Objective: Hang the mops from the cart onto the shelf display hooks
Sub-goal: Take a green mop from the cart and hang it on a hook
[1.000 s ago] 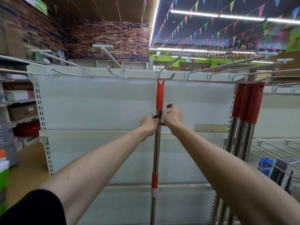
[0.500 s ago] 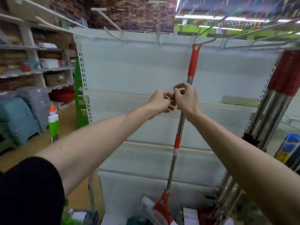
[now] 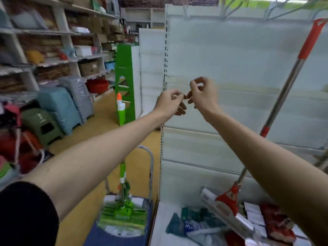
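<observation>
Green mop [image 3: 122, 208] waits on the cart [image 3: 147, 206] below your hands, your left hand [image 3: 169, 103] and right hand [image 3: 203, 95] have let go, fingertips pinched on nothing visible, and the red mop [image 3: 284, 93] now hangs to their right, so fetch green next.

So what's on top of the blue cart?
A green mop stands on the blue cart, its flat head resting on the deck; the deck beneath the head is covered.
</observation>
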{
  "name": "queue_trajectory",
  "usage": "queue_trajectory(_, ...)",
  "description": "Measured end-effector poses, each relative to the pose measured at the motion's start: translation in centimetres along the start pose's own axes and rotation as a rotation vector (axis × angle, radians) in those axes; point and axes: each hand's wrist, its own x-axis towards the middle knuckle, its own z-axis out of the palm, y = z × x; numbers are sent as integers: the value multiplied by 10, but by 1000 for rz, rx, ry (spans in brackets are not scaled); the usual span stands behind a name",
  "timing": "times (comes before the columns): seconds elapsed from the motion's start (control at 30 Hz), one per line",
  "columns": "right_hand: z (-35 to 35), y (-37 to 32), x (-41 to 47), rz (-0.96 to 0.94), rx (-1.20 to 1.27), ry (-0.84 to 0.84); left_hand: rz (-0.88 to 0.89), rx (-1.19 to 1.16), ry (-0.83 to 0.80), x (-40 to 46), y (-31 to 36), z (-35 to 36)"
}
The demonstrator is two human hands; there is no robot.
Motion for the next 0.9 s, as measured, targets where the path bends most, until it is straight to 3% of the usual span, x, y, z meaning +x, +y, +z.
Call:
queue_trajectory(0.4,205,0,-25,128,56,-276,-203,46,276,-24,-114,-198)
queue_trajectory(0.57,263,40,-5,225,103,-330,-266,87,357,-4,-163,-234)
queue_trajectory(0.73,326,93,34,317,115,-368,-444,-47,454,49,-220,-247)
queue_trajectory(0.9,395,143,91,355,86,-419,-533,-48,440,125,-281,-256)
